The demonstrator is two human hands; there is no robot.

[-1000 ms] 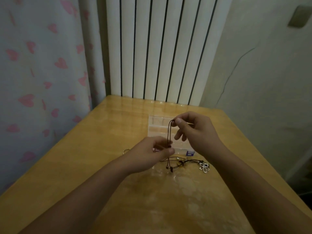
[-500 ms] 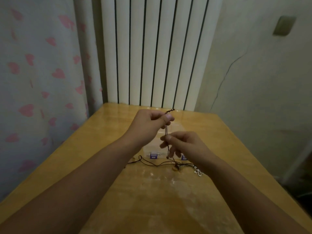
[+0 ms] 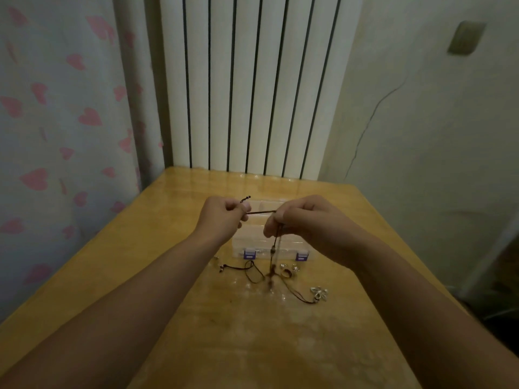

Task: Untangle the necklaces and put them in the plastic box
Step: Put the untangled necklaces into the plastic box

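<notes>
A second ago our left hand was low, near the table, with our right hand pinching the dark cord above it. Half a second ago the left had risen above the right, the cord hanging straight down between their fingers. Now the two hands are level and drawn apart sideways, so the stretch of cord between the fingers runs across instead of downward. The rest of the cord drops from our right fingers, and the tangle below them has spread wider.
</notes>
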